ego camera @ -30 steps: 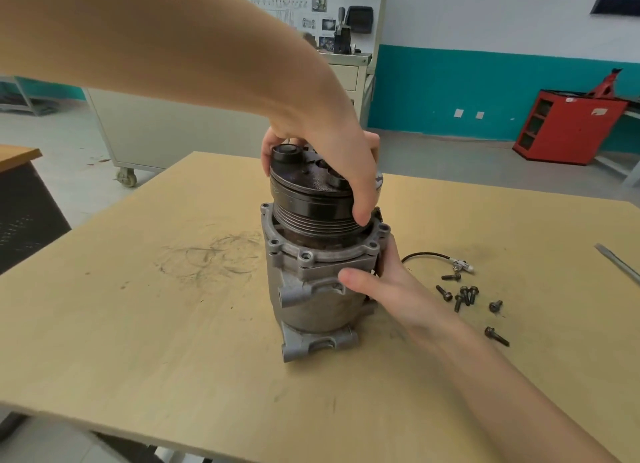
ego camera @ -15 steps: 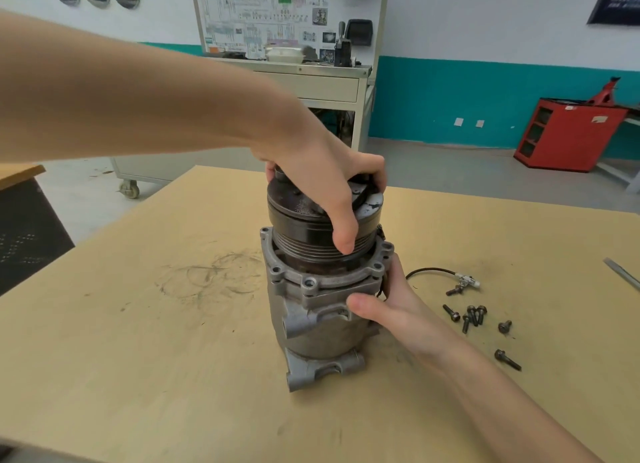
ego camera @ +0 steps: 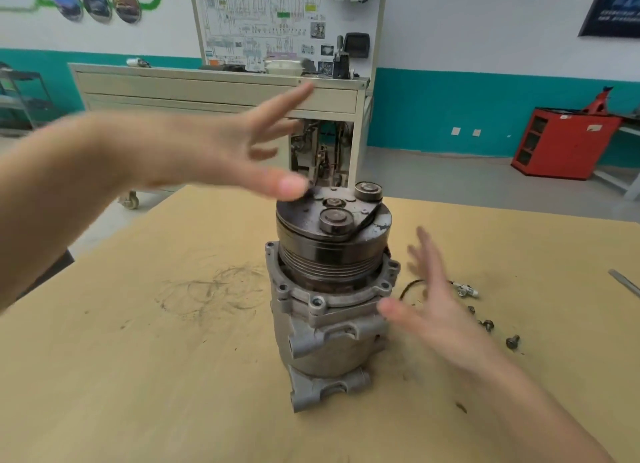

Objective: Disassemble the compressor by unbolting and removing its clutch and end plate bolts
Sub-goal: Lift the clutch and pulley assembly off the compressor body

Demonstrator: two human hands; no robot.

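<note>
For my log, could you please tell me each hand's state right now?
Left hand: open, holding nothing.
Right hand: open, holding nothing.

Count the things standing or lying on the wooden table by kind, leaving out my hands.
Compressor: 1
Loose bolts: 3 plainly seen; the right hand may hide more
Wire with plug: 1
Flat metal bar: 1
Total: 6 in view
</note>
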